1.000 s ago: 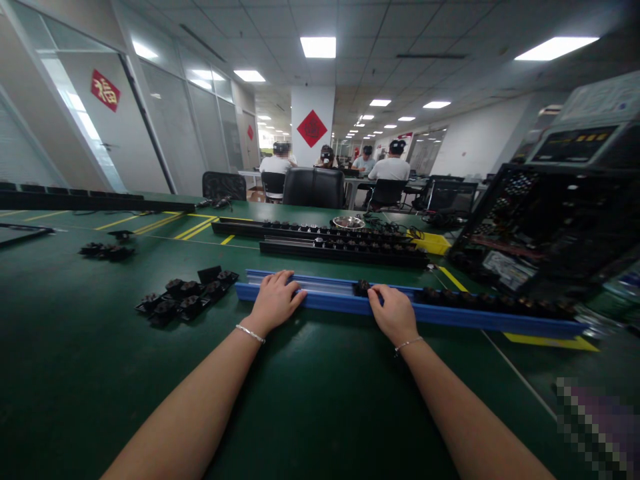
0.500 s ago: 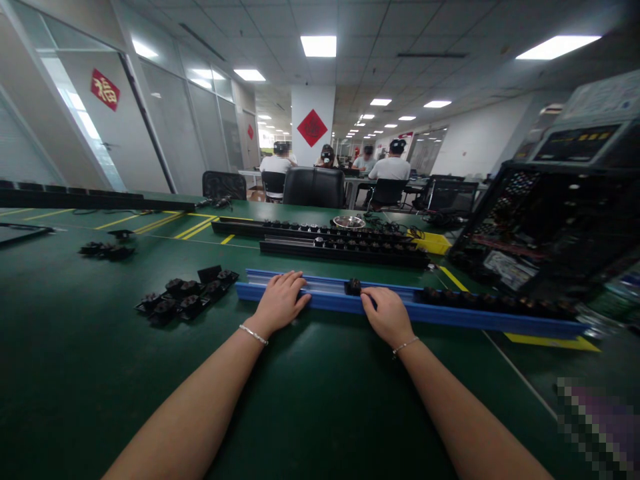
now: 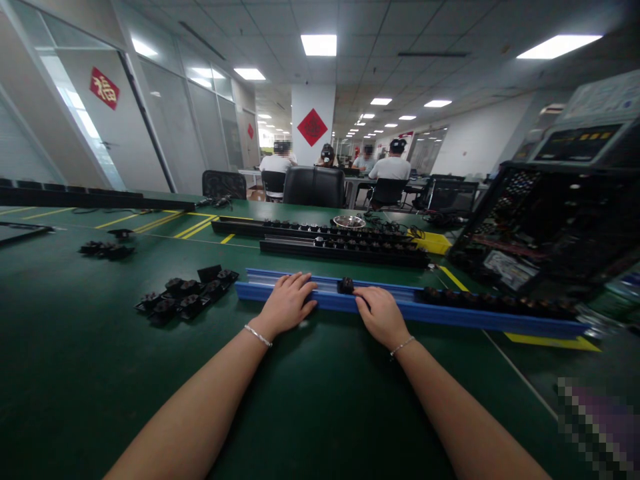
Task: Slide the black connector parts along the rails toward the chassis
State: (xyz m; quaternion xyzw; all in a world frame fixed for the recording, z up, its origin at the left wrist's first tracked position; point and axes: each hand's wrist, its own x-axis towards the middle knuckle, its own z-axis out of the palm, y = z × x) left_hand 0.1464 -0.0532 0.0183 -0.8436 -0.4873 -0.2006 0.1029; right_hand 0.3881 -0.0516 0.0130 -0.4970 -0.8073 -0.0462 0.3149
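A long blue channel (image 3: 330,301) lies across the green table in front of me. My left hand (image 3: 290,301) rests over its left portion, fingers stretched across the trough and thumb apart at the near wall. Inside the trough sits a small black part (image 3: 345,285), its exact kind too dark to make out. At that part's right side, the bent fingers of my right hand (image 3: 381,312) press against it, with the thumb by the channel's front wall. A row of similar black parts (image 3: 495,303) fills the channel's right end.
Loose black parts (image 3: 187,293) lie left of the channel, with a smaller group (image 3: 107,249) behind. Two black channels (image 3: 345,252) holding parts lie beyond. A yellow tray (image 3: 433,243), a metal dish (image 3: 349,222) and an opened computer case (image 3: 540,220) stand farther back and right.
The small black part has slid slightly left along the blue channel, together with my right hand. My left hand has shifted slightly right. The channel stays in place.
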